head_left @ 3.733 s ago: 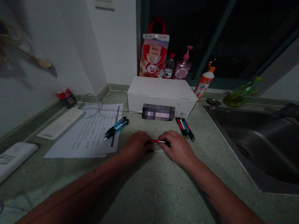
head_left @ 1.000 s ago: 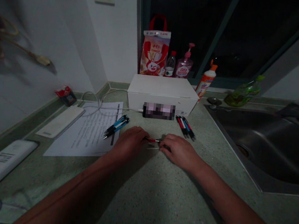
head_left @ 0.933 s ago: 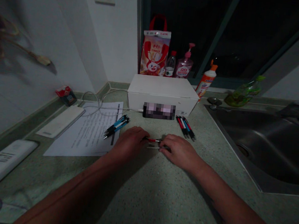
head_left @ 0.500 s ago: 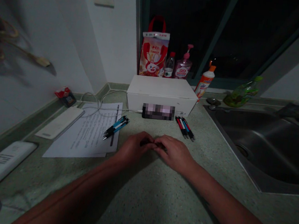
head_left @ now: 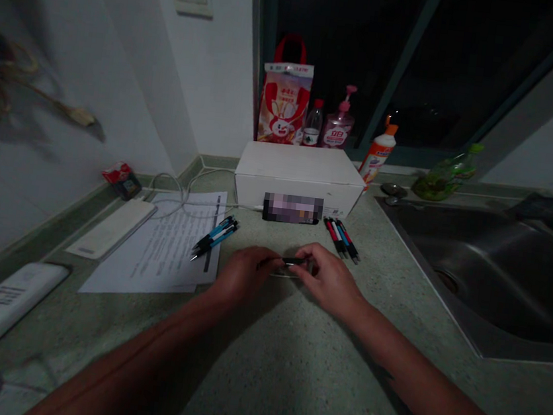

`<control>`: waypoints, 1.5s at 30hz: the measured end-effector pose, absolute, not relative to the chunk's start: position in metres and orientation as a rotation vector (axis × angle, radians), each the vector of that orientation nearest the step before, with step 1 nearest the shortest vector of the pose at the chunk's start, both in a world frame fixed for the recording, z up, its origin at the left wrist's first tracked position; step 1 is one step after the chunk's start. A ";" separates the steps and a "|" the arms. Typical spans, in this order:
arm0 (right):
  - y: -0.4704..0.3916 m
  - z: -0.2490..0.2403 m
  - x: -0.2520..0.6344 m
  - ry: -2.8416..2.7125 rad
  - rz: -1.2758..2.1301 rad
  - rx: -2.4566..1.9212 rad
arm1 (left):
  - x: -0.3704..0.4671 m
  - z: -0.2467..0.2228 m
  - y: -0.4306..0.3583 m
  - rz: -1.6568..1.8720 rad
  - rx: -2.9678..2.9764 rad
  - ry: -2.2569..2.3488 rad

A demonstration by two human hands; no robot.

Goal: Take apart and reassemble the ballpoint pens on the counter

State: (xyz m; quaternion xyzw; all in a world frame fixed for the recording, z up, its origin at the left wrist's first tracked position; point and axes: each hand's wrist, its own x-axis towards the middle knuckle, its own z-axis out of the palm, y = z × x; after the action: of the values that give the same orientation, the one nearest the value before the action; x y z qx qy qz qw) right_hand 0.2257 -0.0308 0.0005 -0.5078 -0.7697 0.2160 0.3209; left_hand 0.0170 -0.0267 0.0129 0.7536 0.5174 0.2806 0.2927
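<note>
Between my two hands a slim black pen piece [head_left: 293, 261] lies level, just above the counter [head_left: 270, 353]. My left hand [head_left: 248, 272] pinches its left end, with the thumb and fingers closed. At the other end, the fingertips of my right hand [head_left: 327, 276] close on it; part of it is hidden behind them. To the left, several blue-and-black pens [head_left: 215, 237] rest on printed sheets of paper [head_left: 162, 248]. Beyond my right hand, several red, white and blue pens [head_left: 341, 239] lie side by side.
A phone [head_left: 292, 209] on a cable leans against a white box [head_left: 301, 164]. Bottles and a red bag [head_left: 285, 102] stand behind it. The metal sink [head_left: 489, 272] is on the right. A white power strip [head_left: 0, 302] and a white flat slab [head_left: 112, 227] lie left.
My fingertips, which met before, have drawn apart a little, and the slim black pen piece now shows between them. My right hand has shifted slightly right and up.
</note>
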 end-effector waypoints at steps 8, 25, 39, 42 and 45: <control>-0.031 0.004 0.224 -2.017 0.664 -1.339 | 0.015 0.009 -0.025 0.800 2.000 1.357; -0.031 0.003 0.224 -2.022 0.568 -1.227 | 0.015 0.013 -0.026 0.748 1.988 1.346; -0.034 -0.003 0.223 -2.447 0.605 -1.202 | 0.001 0.008 -0.018 0.545 2.188 1.650; -0.035 -0.003 0.224 -2.443 0.595 -1.210 | 0.000 0.001 -0.018 0.575 2.198 1.610; -0.035 -0.002 0.225 -2.440 0.582 -1.205 | -0.001 -0.006 -0.018 0.641 2.186 1.535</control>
State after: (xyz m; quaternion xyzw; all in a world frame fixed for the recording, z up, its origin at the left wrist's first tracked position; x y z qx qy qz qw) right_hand 0.2255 -0.0346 -0.0017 -0.4261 -0.8627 0.2057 0.1785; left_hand -0.0013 -0.0181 -0.0057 0.7804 0.5479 0.2287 0.1962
